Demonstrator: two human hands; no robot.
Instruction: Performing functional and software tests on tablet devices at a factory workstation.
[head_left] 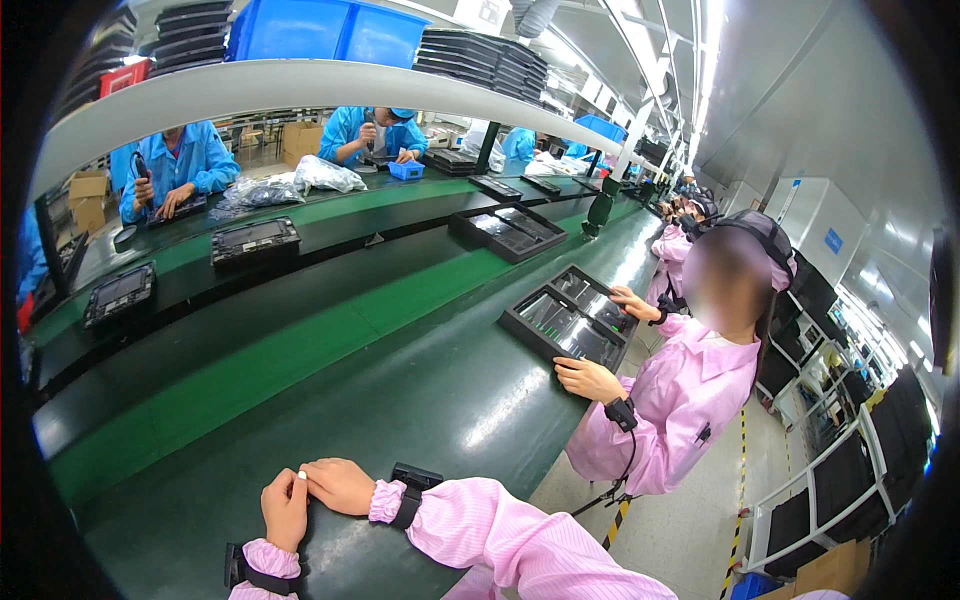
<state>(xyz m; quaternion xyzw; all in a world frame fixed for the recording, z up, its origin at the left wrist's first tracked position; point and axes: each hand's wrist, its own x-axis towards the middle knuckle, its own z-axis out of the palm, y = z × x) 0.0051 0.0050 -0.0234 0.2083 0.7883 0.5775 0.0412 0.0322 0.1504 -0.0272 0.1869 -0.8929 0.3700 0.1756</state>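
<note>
At the near edge of the green worktable [420,430], my left hand [284,508] and my right hand [338,485] rest together, fingertips touching. The fingers of both are drawn in and partly hidden, and no object shows between them. Pink striped sleeves cover my arms, with a black strap [407,505] and device at each wrist. To the right, a co-worker in pink holds a black compartment tray [575,318] with both hands. Glossy dark panels lie in its compartments. The tray is well away from my hands.
Another black tray [508,232] sits farther along the table. Frame-like black units [255,241] lie on the dark strip at left. Across the table, people in blue work beside plastic bags [328,175]. Overhead, a shelf [330,90] carries blue bins [330,30] and stacked black trays.
</note>
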